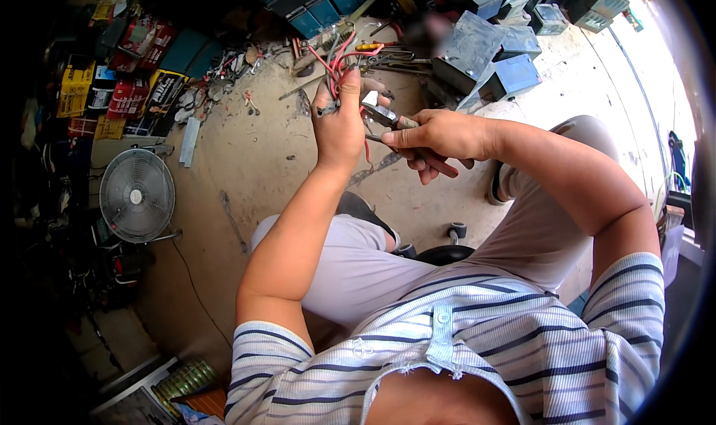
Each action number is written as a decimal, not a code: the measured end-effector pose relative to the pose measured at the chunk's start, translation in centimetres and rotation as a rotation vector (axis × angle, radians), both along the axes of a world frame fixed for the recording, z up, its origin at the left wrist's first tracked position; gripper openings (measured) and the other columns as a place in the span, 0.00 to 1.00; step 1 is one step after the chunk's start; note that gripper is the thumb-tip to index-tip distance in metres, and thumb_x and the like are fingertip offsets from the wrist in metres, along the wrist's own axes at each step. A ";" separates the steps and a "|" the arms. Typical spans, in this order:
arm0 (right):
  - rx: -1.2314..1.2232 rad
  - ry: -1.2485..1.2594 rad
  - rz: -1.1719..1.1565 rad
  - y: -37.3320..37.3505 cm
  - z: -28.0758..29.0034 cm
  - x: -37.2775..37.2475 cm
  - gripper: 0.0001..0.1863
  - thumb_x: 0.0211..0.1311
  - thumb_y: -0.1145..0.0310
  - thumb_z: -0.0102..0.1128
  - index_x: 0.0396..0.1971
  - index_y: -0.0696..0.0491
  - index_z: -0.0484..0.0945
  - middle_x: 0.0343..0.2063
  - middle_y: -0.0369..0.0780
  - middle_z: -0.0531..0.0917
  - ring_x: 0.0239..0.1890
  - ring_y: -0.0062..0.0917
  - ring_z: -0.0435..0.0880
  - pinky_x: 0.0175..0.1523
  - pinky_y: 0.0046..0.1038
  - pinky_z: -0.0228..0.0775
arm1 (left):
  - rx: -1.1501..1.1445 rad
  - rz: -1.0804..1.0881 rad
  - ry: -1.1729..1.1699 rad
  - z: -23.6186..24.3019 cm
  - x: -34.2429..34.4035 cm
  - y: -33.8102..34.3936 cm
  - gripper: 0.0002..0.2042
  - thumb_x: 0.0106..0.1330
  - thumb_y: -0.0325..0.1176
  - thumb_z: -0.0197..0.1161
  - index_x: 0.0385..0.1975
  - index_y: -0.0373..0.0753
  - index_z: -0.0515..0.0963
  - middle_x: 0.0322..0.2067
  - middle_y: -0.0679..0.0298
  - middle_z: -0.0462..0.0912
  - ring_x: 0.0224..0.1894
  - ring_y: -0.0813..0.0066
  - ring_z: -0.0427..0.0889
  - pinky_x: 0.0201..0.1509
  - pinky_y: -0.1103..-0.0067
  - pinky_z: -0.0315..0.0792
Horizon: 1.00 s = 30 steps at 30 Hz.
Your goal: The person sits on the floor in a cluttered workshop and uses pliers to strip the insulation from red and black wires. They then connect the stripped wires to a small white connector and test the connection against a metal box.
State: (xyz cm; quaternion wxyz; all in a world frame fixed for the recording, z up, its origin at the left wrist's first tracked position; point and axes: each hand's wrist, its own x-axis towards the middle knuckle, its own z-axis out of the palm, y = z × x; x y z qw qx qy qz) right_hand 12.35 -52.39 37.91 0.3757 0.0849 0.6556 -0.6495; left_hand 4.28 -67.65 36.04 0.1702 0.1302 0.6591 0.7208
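Note:
My left hand is closed around a bundle of red and dark wires, held up ahead of me; loose ends stick out above it and a red strand dangles below. My right hand grips a pair of pliers or cutters with worn, partly red handles. Their metal head is beside my left hand's fingers, near the wires; whether the jaws touch a wire I cannot tell.
Grey and blue batteries stand at upper right, near scattered tools and teal units. Boxes and a metal fan line the left. My legs and a chair wheel are below my hands.

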 end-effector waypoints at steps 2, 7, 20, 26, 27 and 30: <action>-0.044 -0.041 -0.024 -0.1 -0.2 0.3 0.29 0.66 0.45 0.48 0.18 0.57 0.71 0.16 0.39 0.77 0.16 0.23 0.80 0.25 0.22 0.72 | 0.006 -0.017 -0.025 -0.2 0.0 0.0 0.15 0.72 0.43 0.48 0.37 0.34 0.70 0.30 0.57 0.81 0.26 0.73 0.81 0.26 0.77 0.78; -0.054 -0.046 -0.024 -0.4 -0.6 0.7 0.30 0.65 0.43 0.48 0.15 0.54 0.70 0.14 0.37 0.74 0.19 0.23 0.81 0.21 0.23 0.70 | -0.013 -0.059 -0.002 -0.2 0.1 0.1 0.15 0.72 0.43 0.48 0.36 0.35 0.70 0.27 0.58 0.81 0.23 0.75 0.79 0.25 0.79 0.76; 0.099 0.009 0.007 -0.9 -2.0 1.2 0.18 0.62 0.53 0.59 0.23 0.52 0.69 0.13 0.30 0.68 0.13 0.16 0.65 0.18 0.21 0.57 | -0.160 -0.009 0.208 0.0 0.7 0.0 0.10 0.71 0.36 0.50 0.31 0.37 0.72 0.23 0.69 0.77 0.25 0.83 0.71 0.31 0.82 0.66; 0.349 0.411 0.219 -0.5 -2.0 2.1 0.19 0.60 0.56 0.54 0.33 0.59 0.79 0.16 0.43 0.77 0.23 0.30 0.79 0.30 0.31 0.72 | -0.220 -0.003 0.089 -0.7 1.3 -0.1 0.10 0.70 0.38 0.52 0.33 0.38 0.71 0.23 0.69 0.75 0.24 0.84 0.69 0.29 0.83 0.65; 0.379 0.475 0.232 -0.5 -2.8 2.4 0.18 0.59 0.57 0.55 0.34 0.59 0.79 0.18 0.45 0.78 0.26 0.33 0.80 0.33 0.32 0.72 | -0.214 0.001 0.041 -0.8 1.5 -0.2 0.11 0.70 0.39 0.52 0.33 0.38 0.71 0.22 0.69 0.75 0.23 0.84 0.69 0.27 0.84 0.64; 0.387 0.360 0.127 -0.7 -2.9 2.2 0.17 0.57 0.58 0.55 0.32 0.60 0.79 0.22 0.51 0.80 0.29 0.39 0.81 0.37 0.36 0.72 | -0.175 0.043 -0.054 -0.6 1.7 0.3 0.12 0.70 0.42 0.53 0.32 0.39 0.69 0.20 0.69 0.73 0.16 0.85 0.66 0.17 0.84 0.60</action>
